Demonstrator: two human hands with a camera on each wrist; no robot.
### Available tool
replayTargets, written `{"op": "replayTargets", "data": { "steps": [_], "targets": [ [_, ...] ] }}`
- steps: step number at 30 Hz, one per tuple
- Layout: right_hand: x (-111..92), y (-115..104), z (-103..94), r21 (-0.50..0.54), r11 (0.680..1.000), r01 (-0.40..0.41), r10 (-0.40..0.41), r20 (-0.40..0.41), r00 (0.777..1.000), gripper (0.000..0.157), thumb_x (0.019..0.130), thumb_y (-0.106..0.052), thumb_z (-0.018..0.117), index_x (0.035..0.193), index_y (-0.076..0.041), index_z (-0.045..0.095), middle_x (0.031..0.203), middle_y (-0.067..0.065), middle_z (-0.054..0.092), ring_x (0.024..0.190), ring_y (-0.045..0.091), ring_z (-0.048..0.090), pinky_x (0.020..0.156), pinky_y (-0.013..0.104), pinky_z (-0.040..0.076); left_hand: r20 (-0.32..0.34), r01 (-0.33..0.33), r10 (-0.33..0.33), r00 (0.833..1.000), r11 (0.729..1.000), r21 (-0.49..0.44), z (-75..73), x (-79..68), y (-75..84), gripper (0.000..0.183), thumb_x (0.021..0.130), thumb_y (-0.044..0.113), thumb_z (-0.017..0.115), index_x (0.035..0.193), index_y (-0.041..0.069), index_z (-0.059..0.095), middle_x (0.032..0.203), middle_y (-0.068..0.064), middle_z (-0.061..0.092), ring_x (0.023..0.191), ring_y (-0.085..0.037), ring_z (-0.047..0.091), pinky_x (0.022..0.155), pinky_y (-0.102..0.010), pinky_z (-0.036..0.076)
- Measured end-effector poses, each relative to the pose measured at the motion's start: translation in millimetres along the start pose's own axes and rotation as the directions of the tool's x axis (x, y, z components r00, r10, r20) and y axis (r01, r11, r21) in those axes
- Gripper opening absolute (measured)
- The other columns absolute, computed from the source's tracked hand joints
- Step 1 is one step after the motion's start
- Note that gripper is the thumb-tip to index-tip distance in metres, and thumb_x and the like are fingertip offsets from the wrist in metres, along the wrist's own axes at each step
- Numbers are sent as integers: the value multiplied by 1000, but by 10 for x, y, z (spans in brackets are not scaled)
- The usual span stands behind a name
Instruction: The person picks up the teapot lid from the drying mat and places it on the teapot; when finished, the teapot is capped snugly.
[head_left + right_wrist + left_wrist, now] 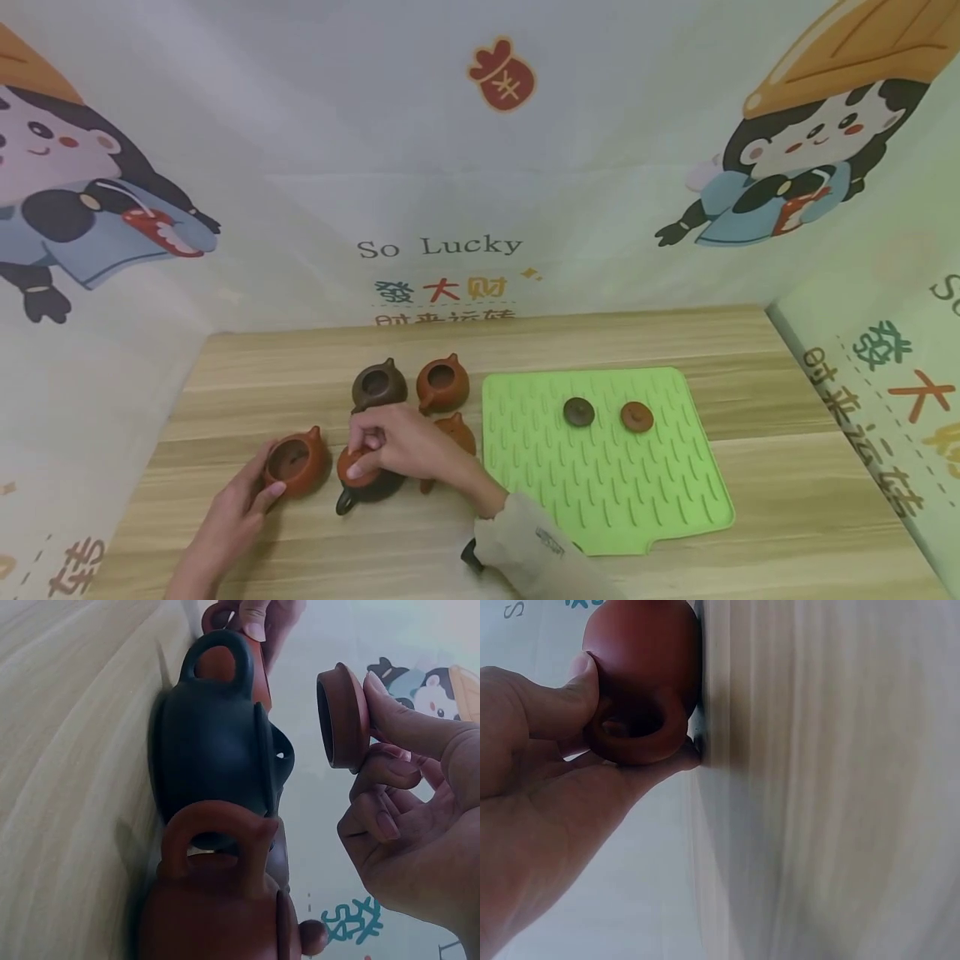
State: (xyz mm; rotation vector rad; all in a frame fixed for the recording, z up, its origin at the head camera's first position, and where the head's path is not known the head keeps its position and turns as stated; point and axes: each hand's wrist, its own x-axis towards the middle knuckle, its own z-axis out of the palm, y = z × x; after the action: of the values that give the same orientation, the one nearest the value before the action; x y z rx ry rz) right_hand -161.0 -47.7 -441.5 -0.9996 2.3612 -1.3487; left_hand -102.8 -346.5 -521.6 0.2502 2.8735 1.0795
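Observation:
At the table's left, my left hand (238, 510) grips a lidless red-brown teapot (313, 468), thumb at its rim. Its looped handle (649, 742) faces the left wrist camera. My right hand (411, 442) pinches a reddish-brown lid (345, 720) between thumb and fingers, its hollow underside facing the teapots. In the right wrist view the lid is apart from the dark teapot (206, 750), which has a loop-shaped knob on top. Close beside that stands a red-brown teapot (217, 919) with a round-knobbed lid on it, partly behind my right hand in the head view.
Behind the dark teapot stand a lidless dark brown teapot (387, 377) and a lidless orange-brown teapot (454, 390). To the right lies a green ridged mat (600, 483) bearing a dark lid (578, 412) and an orange-brown lid (637, 417). Printed cloth walls (420, 183) surround the wooden table.

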Motion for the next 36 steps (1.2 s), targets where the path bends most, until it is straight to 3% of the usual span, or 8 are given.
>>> {"op": "replayTargets", "data": {
  "steps": [5, 9, 12, 19, 25, 29, 32, 36],
  "targets": [
    [82, 10, 7, -48, 999, 22, -22, 2, 1000, 22, 87, -14, 94, 87, -10, 73, 73, -10, 44, 68, 0, 38, 67, 15, 32, 16, 21, -21, 1000, 1000, -13, -53, -8, 183, 65, 110, 2, 61, 162, -20, 29, 159, -48, 38, 145, -70, 38, 113, -79, 36],
    [131, -1, 19, -69, 997, 18, -18, -6, 1000, 21, 87, -16, 95, 88, -11, 74, 73, -11, 44, 69, -1, 39, 67, 14, 32, -33, -29, 29, 999, 999, -26, 62, 29, -123, 66, 111, 6, 62, 166, -13, 31, 160, -44, 41, 150, -60, 41, 123, -71, 35],
    [169, -12, 33, -63, 998, 23, -23, -4, 1000, 21, 87, -16, 94, 88, -11, 74, 73, -11, 44, 69, 0, 40, 67, 14, 33, -80, -41, 42, 996, 999, 6, 174, 83, -448, 67, 112, 18, 64, 169, -2, 35, 161, -38, 47, 150, -52, 47, 131, -34, 34],
    [277, -12, 101, -81, 996, 29, -27, 16, 1000, 20, 89, -17, 93, 89, -13, 73, 74, -10, 44, 70, 0, 40, 66, 13, 32, -61, -77, 81, 995, 995, 65, 248, 175, -798, 72, 112, 26, 66, 171, 3, 33, 159, -36, 51, 141, -59, 53, 123, -36, 45],
    [408, -50, 210, -184, 983, -8, 9, 4, 1000, 19, 92, -25, 91, 91, -17, 74, 75, -11, 46, 68, -2, 41, 64, 12, 32, -101, -60, 68, 993, 995, 73, 182, 89, -458, 66, 109, 16, 69, 165, -6, 41, 152, -41, 54, 139, -53, 57, 119, -35, 50],
    [507, -112, 288, -236, 971, -34, 30, -21, 999, 20, 92, -28, 91, 90, -20, 73, 75, -12, 47, 69, -2, 42, 62, 13, 33, -61, -23, 27, 998, 997, 73, 63, 33, -130, 64, 110, 11, 66, 162, -15, 38, 151, -46, 50, 139, -58, 55, 121, -49, 49],
    [576, -144, 365, -295, 955, -26, 21, -22, 1000, 20, 92, -30, 91, 89, -21, 72, 77, -12, 49, 72, -2, 45, 62, 13, 34, 16, 2, -2, 1000, 1000, 28, -36, 16, 76, 64, 111, 6, 61, 160, -21, 31, 154, -50, 42, 141, -68, 45, 112, -77, 40],
    [645, -164, 476, -386, 923, -15, 16, -2, 1000, 17, 92, -32, 90, 90, -24, 75, 80, -13, 53, 76, -2, 47, 60, 12, 34, 12, 24, -24, 1000, 999, 33, -28, 21, 46, 63, 111, 7, 62, 161, -18, 34, 156, -46, 44, 146, -60, 47, 120, -67, 41]
  ]
}}
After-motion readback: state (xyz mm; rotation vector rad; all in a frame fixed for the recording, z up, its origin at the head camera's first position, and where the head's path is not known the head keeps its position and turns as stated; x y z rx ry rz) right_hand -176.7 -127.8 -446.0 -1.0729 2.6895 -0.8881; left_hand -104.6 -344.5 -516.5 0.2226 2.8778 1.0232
